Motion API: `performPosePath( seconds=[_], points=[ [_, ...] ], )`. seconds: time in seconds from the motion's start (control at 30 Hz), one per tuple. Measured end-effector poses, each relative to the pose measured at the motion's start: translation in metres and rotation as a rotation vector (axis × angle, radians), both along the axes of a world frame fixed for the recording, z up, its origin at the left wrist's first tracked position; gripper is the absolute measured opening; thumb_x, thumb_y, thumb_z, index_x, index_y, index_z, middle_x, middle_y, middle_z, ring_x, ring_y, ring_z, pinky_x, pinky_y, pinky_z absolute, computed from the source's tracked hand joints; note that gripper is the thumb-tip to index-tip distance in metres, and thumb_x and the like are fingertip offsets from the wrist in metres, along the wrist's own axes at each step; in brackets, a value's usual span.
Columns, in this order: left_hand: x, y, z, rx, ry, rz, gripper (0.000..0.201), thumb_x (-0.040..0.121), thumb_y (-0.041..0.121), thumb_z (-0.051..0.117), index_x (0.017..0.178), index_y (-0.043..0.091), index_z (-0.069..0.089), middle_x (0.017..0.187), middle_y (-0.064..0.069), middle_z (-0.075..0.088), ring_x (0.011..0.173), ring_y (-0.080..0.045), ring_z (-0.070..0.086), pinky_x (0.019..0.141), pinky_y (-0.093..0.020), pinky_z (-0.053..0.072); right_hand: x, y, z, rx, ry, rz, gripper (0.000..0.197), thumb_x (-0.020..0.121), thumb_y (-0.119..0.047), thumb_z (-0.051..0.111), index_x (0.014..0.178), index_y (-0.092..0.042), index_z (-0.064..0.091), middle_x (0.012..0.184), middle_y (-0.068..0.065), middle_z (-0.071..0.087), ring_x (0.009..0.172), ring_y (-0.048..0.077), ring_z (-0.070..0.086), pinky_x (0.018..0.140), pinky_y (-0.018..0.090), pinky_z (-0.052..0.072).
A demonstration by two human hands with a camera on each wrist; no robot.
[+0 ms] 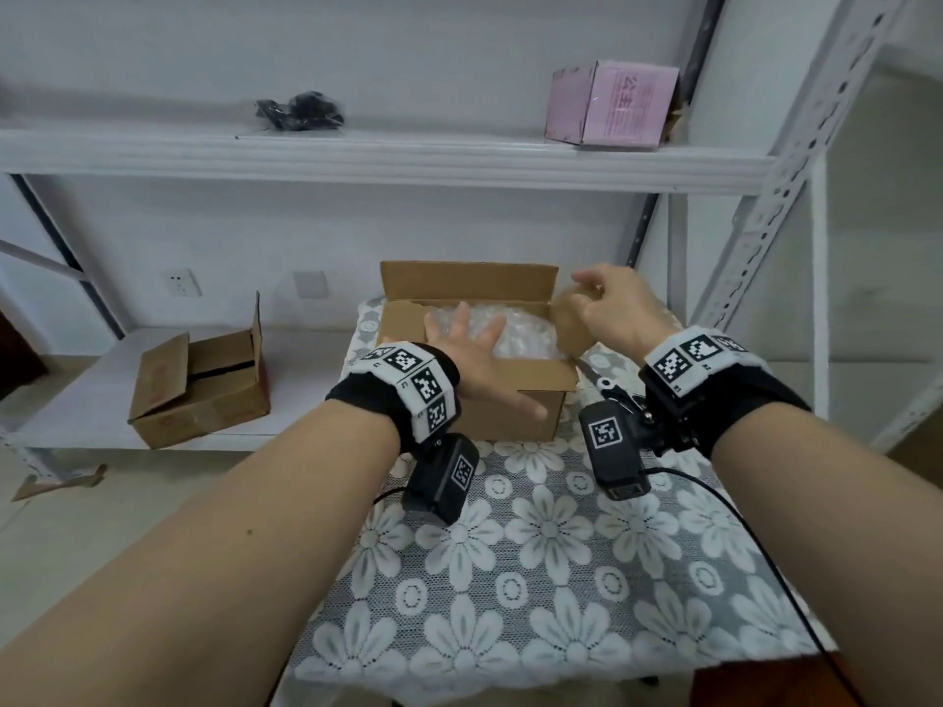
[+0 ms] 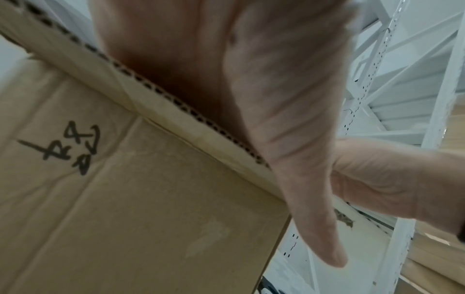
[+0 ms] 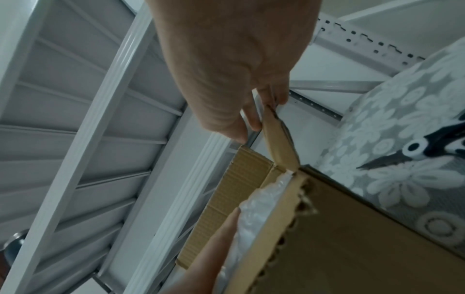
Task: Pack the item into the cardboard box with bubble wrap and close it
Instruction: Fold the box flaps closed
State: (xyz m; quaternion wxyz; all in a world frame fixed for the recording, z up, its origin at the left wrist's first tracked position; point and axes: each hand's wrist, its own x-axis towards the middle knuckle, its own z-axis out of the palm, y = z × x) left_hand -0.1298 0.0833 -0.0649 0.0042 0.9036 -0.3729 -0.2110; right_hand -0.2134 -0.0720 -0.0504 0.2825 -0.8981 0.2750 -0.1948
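The cardboard box (image 1: 510, 405) is plain brown corrugated board with black handwriting on its near wall, visible in the left wrist view; it stands open on the far part of a table (image 1: 536, 579) covered with a grey lace cloth patterned in white flowers. Its far flap stands upright and clear bubble wrap (image 1: 515, 331) fills the inside up to the rim; the item itself is hidden beneath it. The left hand (image 1: 472, 357) lies flat on the bubble wrap, fingers straight and spread, thumb reaching down over the near wall. The right hand (image 1: 610, 306) pinches the upper edge of the right side flap (image 1: 574, 326) between thumb and fingertips, the flap tilted up. A pair of scissors (image 1: 599, 382) lies on the cloth just right of the box. Behind stands a white metal rack (image 1: 388, 155): a pink box (image 1: 612, 104) and a black bundle (image 1: 301, 112) on its upper shelf, another open brown carton (image 1: 199, 395) on the lower shelf at left.
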Motion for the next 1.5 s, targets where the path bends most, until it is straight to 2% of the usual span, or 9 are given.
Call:
performPosePath(
  seconds=[0.13,0.4,0.53,0.7,0.9,1.03,1.13,1.3,1.5],
  points=[
    [0.004,-0.005,-0.009,0.004,-0.006,0.005,0.131,0.054,0.083,0.064,0.147,0.041,-0.019,0.157,-0.004,-0.027,0.138,-0.042,-0.031,0.109,-0.070,-0.002,0.003,0.007,-0.008,-0.004,-0.025,0.088,0.038,0.096,-0.008,0.046,0.134,-0.010,0.051,0.136,0.006,0.055,0.123,0.019,0.052,0.095,0.021,0.037],
    [0.007,-0.011,-0.014,0.059,-0.047,-0.001,0.131,0.052,0.084,0.064,0.146,0.044,-0.017,0.157,-0.003,-0.025,0.138,-0.044,-0.028,0.108,-0.072,0.006,0.003,0.011,-0.026,0.001,-0.182,0.169,0.044,0.099,-0.020,0.041,0.142,-0.013,0.034,0.146,0.005,0.042,0.130,0.019,0.044,0.109,0.036,0.036],
    [0.008,-0.011,-0.016,0.062,-0.054,0.001,0.132,0.049,0.086,0.063,0.145,0.046,-0.017,0.158,-0.001,-0.025,0.140,-0.044,-0.025,0.106,-0.074,0.007,0.007,0.010,-0.034,0.052,-0.111,0.205,0.041,0.102,-0.025,0.031,0.139,-0.011,0.042,0.140,0.008,0.049,0.128,0.021,0.046,0.108,0.041,0.037],
    [0.006,-0.009,-0.013,0.075,-0.060,0.004,0.129,0.051,0.086,0.061,0.144,0.048,-0.019,0.158,0.001,-0.025,0.141,-0.042,-0.023,0.099,-0.080,0.003,0.008,0.008,-0.041,0.046,-0.030,0.240,0.038,0.103,-0.020,0.031,0.135,-0.010,0.049,0.134,0.006,0.056,0.123,0.019,0.049,0.106,0.036,0.038],
    [0.004,-0.007,-0.012,0.067,-0.086,0.005,0.128,0.051,0.087,0.060,0.144,0.049,-0.018,0.158,0.002,-0.025,0.143,-0.040,-0.021,0.097,-0.082,-0.001,0.001,0.018,-0.030,-0.025,0.155,0.321,0.042,0.103,-0.034,0.028,0.134,-0.015,0.049,0.134,0.006,0.053,0.119,0.024,0.050,0.097,0.037,0.039],
    [0.002,-0.004,-0.011,0.051,-0.091,0.008,0.125,0.053,0.085,0.061,0.144,0.049,-0.017,0.157,0.005,-0.027,0.143,-0.037,-0.021,0.098,-0.081,-0.003,-0.005,0.026,-0.031,-0.149,0.341,0.394,0.069,0.093,-0.058,0.035,0.149,-0.019,0.028,0.157,-0.001,0.024,0.145,0.017,0.018,0.114,0.036,0.019],
    [0.002,0.000,-0.012,0.029,-0.104,-0.015,0.127,0.052,0.085,0.063,0.145,0.048,-0.015,0.158,0.004,-0.025,0.144,-0.036,-0.019,0.099,-0.080,0.000,-0.006,0.023,-0.027,-0.100,0.413,0.432,0.093,0.082,-0.063,0.053,0.152,-0.016,0.014,0.161,0.001,0.008,0.148,0.015,0.003,0.118,0.037,0.008],
    [0.004,0.016,-0.015,-0.043,-0.160,-0.055,0.132,0.052,0.074,0.073,0.148,0.042,-0.011,0.160,0.001,-0.015,0.147,-0.034,-0.003,0.107,-0.072,0.006,-0.007,0.024,-0.025,-0.163,0.614,0.486,0.122,0.069,-0.055,0.074,0.152,-0.014,-0.005,0.160,-0.001,-0.012,0.146,0.016,-0.015,0.118,0.038,-0.003],
    [0.019,0.048,0.001,-0.206,-0.116,-0.018,0.133,0.059,0.048,0.085,0.150,0.037,-0.011,0.152,-0.014,0.025,0.138,-0.031,0.027,0.110,-0.048,0.033,-0.005,0.022,-0.027,-0.068,0.520,0.444,0.089,0.086,-0.032,0.063,0.153,-0.017,0.007,0.161,-0.003,-0.003,0.147,0.012,-0.008,0.118,0.036,0.002]
  ],
)
